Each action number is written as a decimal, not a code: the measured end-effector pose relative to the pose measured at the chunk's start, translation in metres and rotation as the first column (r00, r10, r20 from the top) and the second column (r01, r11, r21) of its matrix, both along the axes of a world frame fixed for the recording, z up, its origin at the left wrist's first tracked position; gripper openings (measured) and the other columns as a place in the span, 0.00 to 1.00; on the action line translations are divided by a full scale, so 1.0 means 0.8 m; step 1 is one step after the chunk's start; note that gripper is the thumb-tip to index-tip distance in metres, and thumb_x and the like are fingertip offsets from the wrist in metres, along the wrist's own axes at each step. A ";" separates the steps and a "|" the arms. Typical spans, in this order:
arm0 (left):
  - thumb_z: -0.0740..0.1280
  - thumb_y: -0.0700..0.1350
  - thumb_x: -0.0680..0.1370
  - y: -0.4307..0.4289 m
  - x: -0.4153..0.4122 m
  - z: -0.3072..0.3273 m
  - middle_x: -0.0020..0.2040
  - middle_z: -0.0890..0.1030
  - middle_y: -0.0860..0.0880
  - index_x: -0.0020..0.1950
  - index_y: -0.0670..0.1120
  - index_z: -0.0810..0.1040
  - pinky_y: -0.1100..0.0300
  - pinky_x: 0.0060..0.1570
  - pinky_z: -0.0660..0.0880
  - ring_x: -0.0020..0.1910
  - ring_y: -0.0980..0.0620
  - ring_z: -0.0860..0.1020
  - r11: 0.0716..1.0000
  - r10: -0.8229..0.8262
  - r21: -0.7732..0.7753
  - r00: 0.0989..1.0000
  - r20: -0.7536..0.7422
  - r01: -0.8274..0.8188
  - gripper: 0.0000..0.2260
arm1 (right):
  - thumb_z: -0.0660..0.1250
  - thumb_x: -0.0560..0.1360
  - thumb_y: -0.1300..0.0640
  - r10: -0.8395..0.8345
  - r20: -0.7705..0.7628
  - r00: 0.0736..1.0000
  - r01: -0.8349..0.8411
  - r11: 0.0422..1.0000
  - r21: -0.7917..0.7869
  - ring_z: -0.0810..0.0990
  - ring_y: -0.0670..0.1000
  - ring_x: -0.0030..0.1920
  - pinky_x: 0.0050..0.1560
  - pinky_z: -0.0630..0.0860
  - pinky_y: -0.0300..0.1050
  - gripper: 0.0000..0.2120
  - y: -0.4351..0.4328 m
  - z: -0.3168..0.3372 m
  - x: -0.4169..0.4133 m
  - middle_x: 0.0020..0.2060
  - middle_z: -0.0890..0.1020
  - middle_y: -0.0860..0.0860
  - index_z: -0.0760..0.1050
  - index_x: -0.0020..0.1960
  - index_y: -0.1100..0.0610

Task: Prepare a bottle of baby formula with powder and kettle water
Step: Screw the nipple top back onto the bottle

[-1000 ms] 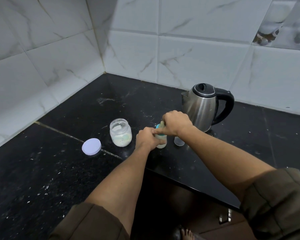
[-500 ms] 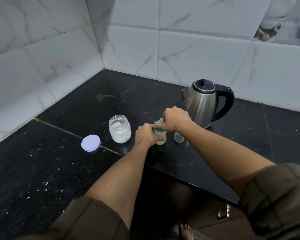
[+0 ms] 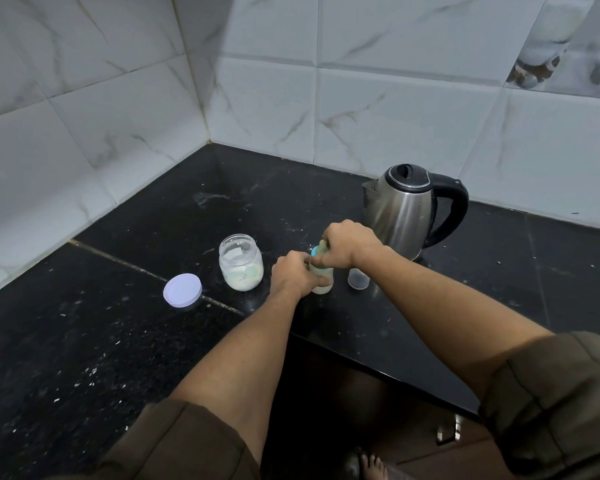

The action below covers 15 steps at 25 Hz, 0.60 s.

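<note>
A small baby bottle (image 3: 323, 285) with milky liquid stands upright on the black counter (image 3: 118, 341). My left hand (image 3: 293, 273) grips its body. My right hand (image 3: 349, 242) curls over its top, fingers on the teal collar (image 3: 315, 251) and nipple. Left of the bottle stands an open glass jar of formula powder (image 3: 241, 266); its white lid (image 3: 182, 290) lies flat further left. The steel kettle (image 3: 404, 209) with a black handle stands behind my right hand, lid closed.
A clear plastic bottle cap (image 3: 358, 278) stands just right of the bottle. White tiled walls meet in a corner behind the counter. Powder specks dot the counter. The counter's front edge runs under my arms, with a cabinet handle (image 3: 447, 433) and a bare foot (image 3: 371, 465) below.
Both hands stay on the bottle in the same spot; my right hand has shifted slightly round the collar. The view has tilted a little.
</note>
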<state>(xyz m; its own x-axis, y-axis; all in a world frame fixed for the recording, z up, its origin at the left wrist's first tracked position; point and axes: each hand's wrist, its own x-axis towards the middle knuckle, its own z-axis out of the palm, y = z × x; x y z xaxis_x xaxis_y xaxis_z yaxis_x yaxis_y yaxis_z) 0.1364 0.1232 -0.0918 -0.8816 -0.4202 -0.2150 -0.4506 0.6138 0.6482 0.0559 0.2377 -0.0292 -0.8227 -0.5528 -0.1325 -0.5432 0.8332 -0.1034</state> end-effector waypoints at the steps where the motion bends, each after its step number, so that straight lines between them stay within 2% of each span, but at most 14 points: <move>1: 0.82 0.53 0.66 0.000 0.001 0.000 0.45 0.85 0.52 0.53 0.55 0.87 0.53 0.53 0.80 0.50 0.50 0.82 1.000 -0.005 -0.003 1.000 -0.007 0.005 0.17 | 0.69 0.70 0.30 -0.019 -0.023 1.000 0.020 1.000 0.019 0.78 0.52 0.35 0.35 0.71 0.46 0.25 0.000 0.000 0.000 0.36 0.79 0.49 0.72 0.37 0.52; 3: 0.82 0.53 0.66 0.000 0.000 -0.001 0.44 0.85 0.52 0.54 0.57 0.87 0.53 0.53 0.80 0.50 0.50 0.82 1.000 -0.019 0.003 1.000 -0.019 0.019 0.17 | 0.65 0.69 0.23 -0.034 -0.081 0.996 0.039 0.997 0.061 0.75 0.50 0.33 0.34 0.71 0.47 0.31 0.001 0.000 0.003 0.34 0.77 0.49 0.70 0.36 0.52; 5: 0.81 0.54 0.67 0.000 0.000 -0.001 0.43 0.84 0.53 0.53 0.58 0.87 0.55 0.50 0.79 0.49 0.50 0.82 0.999 -0.035 -0.010 0.999 -0.011 0.035 0.15 | 0.64 0.68 0.22 -0.027 -0.107 0.994 0.034 0.997 0.065 0.77 0.51 0.35 0.35 0.71 0.47 0.32 0.002 -0.001 0.005 0.37 0.78 0.49 0.72 0.38 0.52; 7: 0.81 0.54 0.67 0.000 0.000 0.001 0.42 0.84 0.53 0.50 0.55 0.87 0.55 0.49 0.79 0.48 0.50 0.82 0.999 -0.027 -0.023 1.000 0.004 0.027 0.13 | 0.66 0.68 0.26 0.013 -0.039 0.999 -0.012 1.000 0.017 0.81 0.54 0.45 0.43 0.77 0.49 0.30 0.003 0.000 0.003 0.47 0.81 0.49 0.77 0.50 0.52; 9: 0.82 0.54 0.66 -0.001 -0.001 0.000 0.42 0.85 0.53 0.46 0.53 0.84 0.53 0.50 0.80 0.47 0.50 0.82 1.000 -0.009 -0.017 1.000 0.009 0.009 0.13 | 0.71 0.69 0.36 0.072 0.062 0.995 -0.072 0.997 -0.008 0.80 0.55 0.54 0.51 0.79 0.51 0.28 0.003 0.004 0.001 0.56 0.80 0.49 0.77 0.63 0.49; 10: 0.82 0.55 0.66 -0.001 -0.001 0.000 0.42 0.85 0.53 0.46 0.53 0.84 0.53 0.50 0.81 0.47 0.51 0.82 1.000 -0.005 -0.014 1.000 0.012 0.006 0.13 | 0.73 0.69 0.40 0.088 0.082 0.993 -0.088 0.996 -0.003 0.80 0.55 0.54 0.50 0.79 0.50 0.25 0.003 0.005 0.000 0.57 0.81 0.49 0.78 0.63 0.49; 12: 0.82 0.55 0.66 -0.001 -0.001 0.000 0.43 0.85 0.54 0.47 0.54 0.84 0.54 0.49 0.80 0.47 0.51 0.82 1.000 -0.007 -0.013 1.000 0.014 0.007 0.14 | 0.73 0.69 0.41 0.060 0.052 0.997 -0.060 0.998 0.005 0.81 0.54 0.47 0.42 0.76 0.47 0.17 0.001 0.005 -0.001 0.50 0.84 0.50 0.80 0.53 0.50; 13: 0.82 0.55 0.66 -0.001 -0.001 0.000 0.43 0.84 0.54 0.49 0.55 0.85 0.55 0.49 0.79 0.48 0.51 0.82 1.000 -0.010 -0.015 1.000 0.010 0.010 0.15 | 0.72 0.70 0.38 0.031 0.022 0.999 -0.031 0.999 0.011 0.81 0.54 0.43 0.39 0.74 0.46 0.17 0.001 0.004 0.000 0.45 0.83 0.51 0.79 0.46 0.51; 15: 0.82 0.54 0.66 -0.002 -0.001 -0.001 0.45 0.84 0.53 0.54 0.56 0.86 0.56 0.48 0.78 0.50 0.51 0.82 1.000 -0.017 -0.010 1.000 -0.004 0.017 0.17 | 0.68 0.70 0.28 -0.016 -0.046 0.999 0.017 0.999 0.038 0.77 0.52 0.35 0.35 0.71 0.47 0.27 0.000 0.002 0.002 0.37 0.79 0.50 0.73 0.37 0.53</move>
<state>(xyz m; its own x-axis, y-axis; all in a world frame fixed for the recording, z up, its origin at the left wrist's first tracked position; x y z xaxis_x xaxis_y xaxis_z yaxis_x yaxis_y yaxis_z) 0.1358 0.1218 -0.0928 -0.8896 -0.4069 -0.2072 -0.4371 0.6276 0.6442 0.0576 0.2380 -0.0277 -0.8374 -0.5343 -0.1151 -0.5328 0.8450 -0.0464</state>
